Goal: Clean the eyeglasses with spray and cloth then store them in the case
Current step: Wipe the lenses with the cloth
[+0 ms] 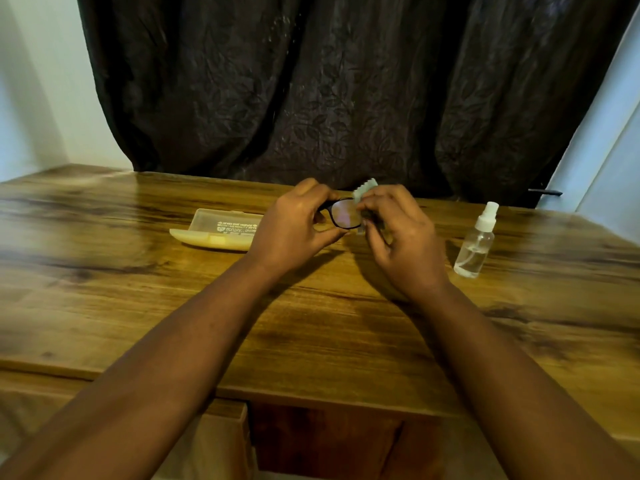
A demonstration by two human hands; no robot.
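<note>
Both my hands are busy with the glasses (341, 213), held up above the table (104, 278). With my left hand (298, 226) I pinch the left end of the dark frame, thumb below and fingers curled over the top. My right hand (398, 233) pinches the pale cloth (363, 194) around the right lens, and a corner of the cloth stands up above my fingers. That lens is hidden, so I cannot tell how clean it is.

I hold the glasses with their long axis left to right. The open case (218, 230) lies on the table just beside my left hand, on its left side, and its long axis runs the same way. I judge that the left hand, being nearer, can later carry the glasses sideways into it. The spray bottle (476, 242) stands upright, near my right hand.
</note>
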